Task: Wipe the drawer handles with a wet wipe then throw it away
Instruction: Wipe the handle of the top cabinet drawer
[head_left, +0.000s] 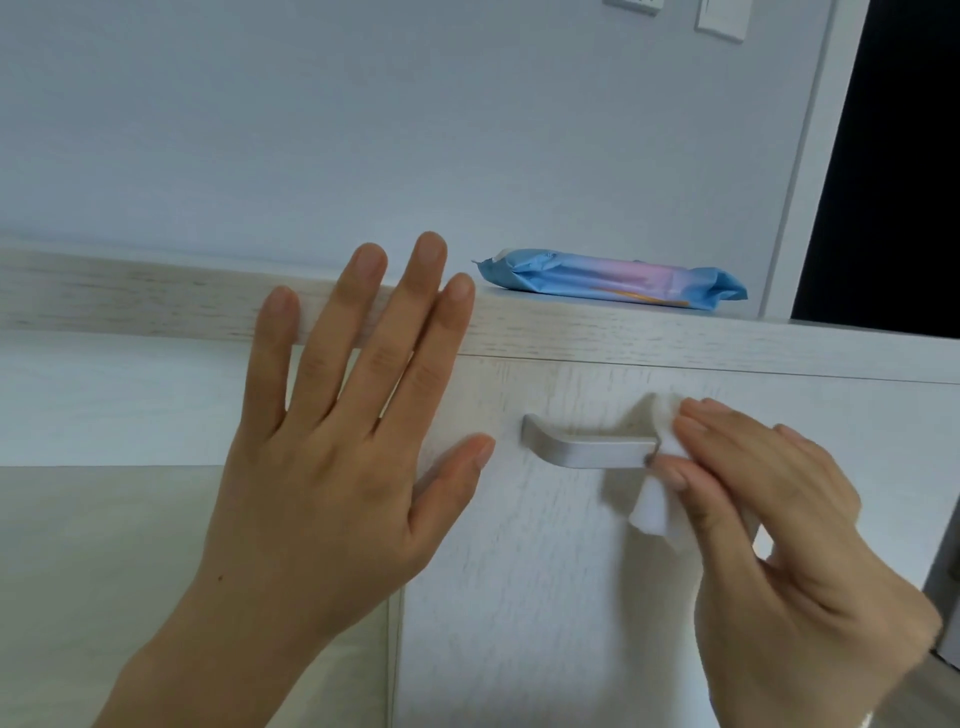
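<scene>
The fingers (696, 423) of the right hand (779, 519) are curled and clamped on a white wet wipe (649, 512). The wet wipe is pinched between the thumb and the other fingers, and it is pressed on the 3 o'clock end of the drawer handle (592, 449). A loose bit of it is seen hanging down toward 6 o'clock. The drawer handle is a grey metal bar, fixed on the pale wood drawer front (519, 597).

At 9 o'clock from the drawer handle, the left hand (332, 467) is spread flat over the drawer front. Its fingers (363, 312) are kept straight and apart, and nothing is held.

At 12 o'clock from the drawer handle, a blue and pink pack of wipes (608, 280) is laid on the desk (649, 338).
</scene>
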